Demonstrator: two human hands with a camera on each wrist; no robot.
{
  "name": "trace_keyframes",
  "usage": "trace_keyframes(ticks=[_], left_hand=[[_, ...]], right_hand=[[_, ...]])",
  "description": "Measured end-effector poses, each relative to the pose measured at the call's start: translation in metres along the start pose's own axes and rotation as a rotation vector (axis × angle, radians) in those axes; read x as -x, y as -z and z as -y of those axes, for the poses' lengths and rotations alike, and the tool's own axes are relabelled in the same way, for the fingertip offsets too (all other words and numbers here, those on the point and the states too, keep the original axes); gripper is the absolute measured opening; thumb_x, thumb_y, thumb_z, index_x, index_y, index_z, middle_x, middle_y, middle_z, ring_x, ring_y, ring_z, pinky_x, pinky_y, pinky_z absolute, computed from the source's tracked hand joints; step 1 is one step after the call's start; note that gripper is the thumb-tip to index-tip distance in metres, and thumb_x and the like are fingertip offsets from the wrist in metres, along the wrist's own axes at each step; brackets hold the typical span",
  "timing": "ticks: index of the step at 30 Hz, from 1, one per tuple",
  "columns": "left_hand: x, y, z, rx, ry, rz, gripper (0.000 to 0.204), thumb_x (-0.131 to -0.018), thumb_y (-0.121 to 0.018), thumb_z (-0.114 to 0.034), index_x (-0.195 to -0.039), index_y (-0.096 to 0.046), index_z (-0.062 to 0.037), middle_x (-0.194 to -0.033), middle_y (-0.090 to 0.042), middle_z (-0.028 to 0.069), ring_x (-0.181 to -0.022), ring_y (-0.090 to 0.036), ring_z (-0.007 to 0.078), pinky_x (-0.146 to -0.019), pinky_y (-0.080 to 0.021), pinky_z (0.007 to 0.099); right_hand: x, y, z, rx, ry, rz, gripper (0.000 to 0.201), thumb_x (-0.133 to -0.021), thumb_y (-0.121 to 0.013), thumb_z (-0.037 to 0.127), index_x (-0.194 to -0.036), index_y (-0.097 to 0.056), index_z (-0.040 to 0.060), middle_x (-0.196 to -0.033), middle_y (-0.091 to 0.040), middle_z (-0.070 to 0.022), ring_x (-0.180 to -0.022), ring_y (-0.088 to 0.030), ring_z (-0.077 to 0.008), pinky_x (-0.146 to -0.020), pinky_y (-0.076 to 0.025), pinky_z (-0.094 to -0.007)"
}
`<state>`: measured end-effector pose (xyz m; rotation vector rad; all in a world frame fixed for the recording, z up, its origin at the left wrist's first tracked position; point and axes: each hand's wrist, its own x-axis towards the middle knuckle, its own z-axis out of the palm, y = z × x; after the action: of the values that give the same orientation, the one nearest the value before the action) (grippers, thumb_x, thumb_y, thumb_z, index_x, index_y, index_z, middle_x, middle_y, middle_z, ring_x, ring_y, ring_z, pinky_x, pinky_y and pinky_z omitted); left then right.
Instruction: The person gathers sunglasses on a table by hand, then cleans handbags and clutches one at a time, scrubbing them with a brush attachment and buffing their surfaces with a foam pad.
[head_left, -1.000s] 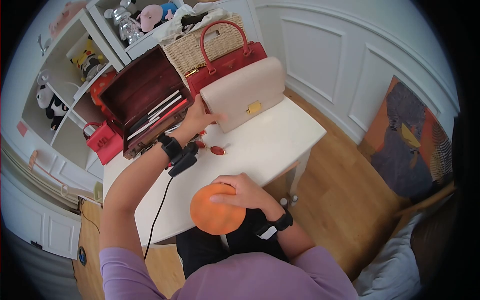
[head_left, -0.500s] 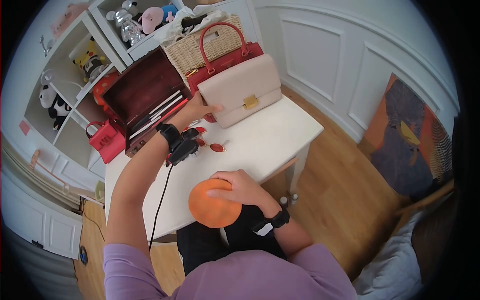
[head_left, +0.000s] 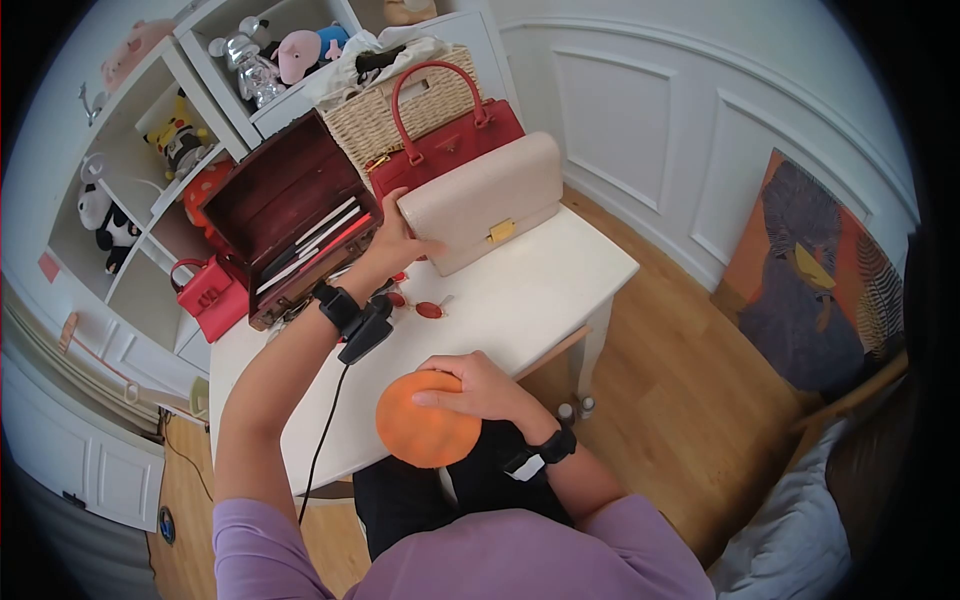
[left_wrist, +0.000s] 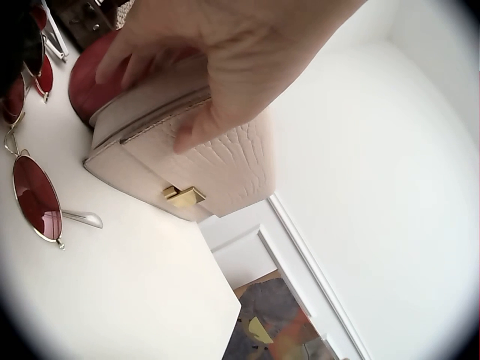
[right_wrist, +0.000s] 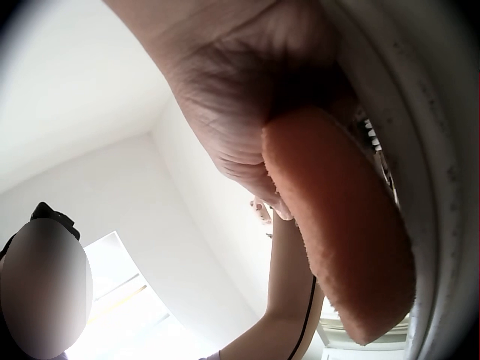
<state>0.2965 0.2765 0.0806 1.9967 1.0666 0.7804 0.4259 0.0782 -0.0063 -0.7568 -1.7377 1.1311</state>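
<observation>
The left hand (head_left: 393,243) grips the left end of a cream flap bag (head_left: 490,200) with a gold clasp; in the left wrist view its thumb lies on the front of the bag (left_wrist: 225,165) and the other fingers reach behind. A red handbag (head_left: 450,145) stands directly behind. Near the table's front edge, the right hand (head_left: 483,388) holds a round orange sponge pad (head_left: 425,425), thumb on its upper face. The pad (right_wrist: 341,225) looks thick from the side in the right wrist view. Red-lensed sunglasses (head_left: 430,310) lie below the left hand.
An open dark red case (head_left: 290,190) with pens or sticks inside stands at the table's back left, beside a small red bag (head_left: 213,298). Behind is a woven basket (head_left: 400,110). A black cable (head_left: 325,430) hangs from the left wrist. A shelf (head_left: 215,75) holds toys.
The cream bag tilted back and its front showed more half a second ago; now its top leans forward again, with the left hand still on it. The right hand keeps holding the pad.
</observation>
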Motion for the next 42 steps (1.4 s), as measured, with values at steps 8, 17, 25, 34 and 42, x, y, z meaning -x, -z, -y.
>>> trace_keyframes(ticks=[8,17,25,34,42], left_hand=[[0.014,0.000,0.001,-0.052,-0.058,-0.001,0.111,-0.070,-0.088,-0.017,-0.146,-0.008,-0.0051,-0.126,-0.052,0.0184,-0.108,-0.060,0.0241,-0.087,-0.053,0.0331],[0.000,-0.009,0.018,-0.216,-0.155,-0.024,0.099,-0.072,-0.088,-0.026,-0.140,-0.021,0.0034,-0.129,-0.052,0.0191,-0.118,-0.056,0.0275,-0.099,-0.048,0.0355],[-0.026,0.014,0.012,-0.029,0.149,0.107,0.093,-0.075,-0.086,-0.029,-0.140,-0.027,0.0025,-0.130,-0.054,0.0192,-0.106,-0.064,0.0264,-0.082,-0.059,0.0395],[-0.017,0.038,-0.004,-0.069,0.154,0.280,0.091,-0.076,-0.084,-0.040,-0.144,-0.035,-0.0037,-0.126,-0.059,0.0145,-0.107,-0.061,0.0198,-0.084,-0.053,0.0342],[0.000,0.040,0.043,-0.191,-0.046,0.068,0.096,-0.071,-0.088,-0.035,-0.143,-0.034,-0.0020,-0.137,-0.053,0.0172,-0.127,-0.051,0.0242,-0.107,-0.040,0.0359]], right_hand=[[0.000,0.000,0.000,-0.003,0.021,-0.008,0.038,-0.085,-0.074,0.036,-0.104,-0.068,0.0031,-0.088,-0.072,-0.0124,-0.077,-0.068,-0.0214,-0.074,-0.053,-0.0303],[0.003,0.001,0.006,-0.003,0.003,0.002,0.037,-0.086,-0.074,0.035,-0.105,-0.068,0.0037,-0.089,-0.072,-0.0125,-0.077,-0.069,-0.0228,-0.074,-0.053,-0.0304],[0.003,0.003,0.005,0.008,0.006,0.012,0.038,-0.085,-0.073,0.035,-0.105,-0.067,0.0035,-0.087,-0.071,-0.0138,-0.077,-0.069,-0.0285,-0.074,-0.053,-0.0322],[0.003,0.004,0.003,-0.019,0.007,0.022,0.037,-0.086,-0.074,0.034,-0.107,-0.068,0.0042,-0.088,-0.071,-0.0102,-0.075,-0.066,-0.0193,-0.073,-0.051,-0.0277],[-0.001,0.002,0.001,-0.058,0.022,0.055,0.041,-0.085,-0.074,0.038,-0.105,-0.068,0.0030,-0.087,-0.070,-0.0131,-0.074,-0.065,-0.0233,-0.074,-0.051,-0.0306]])
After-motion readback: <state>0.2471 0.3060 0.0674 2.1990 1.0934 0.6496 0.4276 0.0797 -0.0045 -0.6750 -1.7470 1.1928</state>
